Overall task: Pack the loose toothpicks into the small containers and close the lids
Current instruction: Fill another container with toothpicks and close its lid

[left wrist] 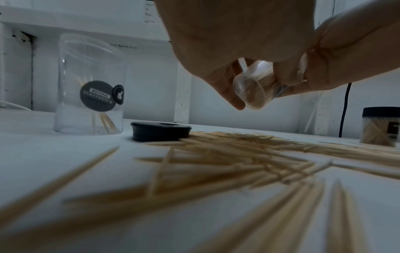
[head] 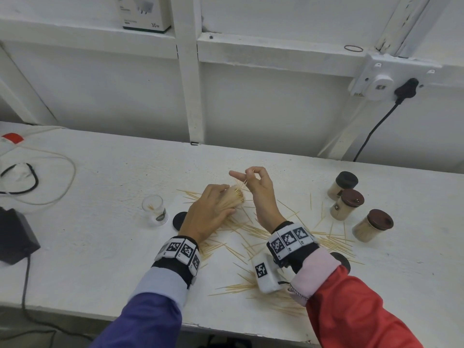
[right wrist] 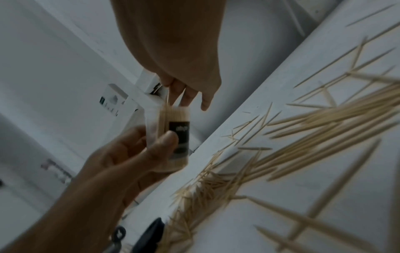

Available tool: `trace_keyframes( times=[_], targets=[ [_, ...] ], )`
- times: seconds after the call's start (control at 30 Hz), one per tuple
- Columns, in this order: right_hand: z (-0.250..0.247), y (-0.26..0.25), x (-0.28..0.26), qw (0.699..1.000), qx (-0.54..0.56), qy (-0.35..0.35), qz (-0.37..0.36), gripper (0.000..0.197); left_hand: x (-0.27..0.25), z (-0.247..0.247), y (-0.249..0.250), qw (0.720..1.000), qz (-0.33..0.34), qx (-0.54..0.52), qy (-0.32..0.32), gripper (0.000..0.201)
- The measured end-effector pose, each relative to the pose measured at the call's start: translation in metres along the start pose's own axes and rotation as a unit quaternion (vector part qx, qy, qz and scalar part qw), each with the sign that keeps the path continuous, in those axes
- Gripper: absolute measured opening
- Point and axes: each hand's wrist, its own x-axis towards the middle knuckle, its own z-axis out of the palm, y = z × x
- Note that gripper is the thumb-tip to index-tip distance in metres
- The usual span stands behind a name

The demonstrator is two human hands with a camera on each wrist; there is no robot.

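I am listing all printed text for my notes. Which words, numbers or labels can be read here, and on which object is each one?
"30W": on the white box on the ledge; its smaller print is too small to read.
"TOOTHPICK": on the round dark label of the open clear container; the other lines there are blurred.
Dark label on the container in the left hand: blurred, unreadable.
Wristband squares: patterns, no words.

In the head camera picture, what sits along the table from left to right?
Black box → nearly empty clear container → loose black lid → left hand holding a full container → right hand pinching toothpicks → three lidded containers.
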Motion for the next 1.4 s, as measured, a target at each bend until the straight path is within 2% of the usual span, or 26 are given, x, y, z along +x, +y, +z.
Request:
trace_keyframes(
  times=[0.23,0.37,0.5,0.67,0.83,0.97,1.13,1.2,1.3,1.4],
  targets=[
    [0.002,0.015,-0.002,0.997,-0.032,-0.075,-0.009,0.013,-0.001,-0.001,0.002,1.0,-0.002,-0.012,0.016,0.064],
    [-0.004,0.012,0.0,0.997,-0.037,-0.063,-0.028,0.03,0.0,-0.001,0.001,1.0,-0.005,-0.006,0.02,0.063],
    [-0.005,0.005,0.002,0.991,-0.088,-0.1,-0.008,0.039,0.0,-0.001,0.001,1.0,0.024,0.002,0.0,0.058],
    [-0.005,0.005,0.002,0.976,-0.136,-0.161,0.056,0.048,-0.001,0.0,0.004,0.999,0.045,0.001,-0.01,0.061],
    [-0.004,0.002,0.002,0.976,-0.155,-0.141,0.058,0.05,-0.002,0.001,0.004,0.999,0.028,0.03,-0.002,0.061],
    [-0.013,-0.001,0.006,0.964,-0.194,-0.177,0.034,0.039,0.001,-0.001,0.005,0.997,-0.026,0.06,0.05,0.057],
    [-0.025,-0.004,0.009,0.965,-0.243,-0.094,0.008,0.04,0.002,0.004,0.0,0.996,0.022,0.075,0.046,0.07],
    [-0.028,-0.004,0.009,0.969,-0.209,-0.122,0.044,0.04,0.003,0.005,-0.006,0.996,0.03,0.077,0.044,0.071],
    [-0.029,-0.005,0.008,0.962,-0.242,-0.123,0.027,0.043,0.004,0.005,-0.009,0.995,0.039,0.088,0.038,0.072],
    [-0.024,-0.012,0.006,0.968,-0.173,-0.169,0.061,0.044,0.004,0.004,-0.004,0.995,0.041,0.083,0.042,0.065]
  ],
)
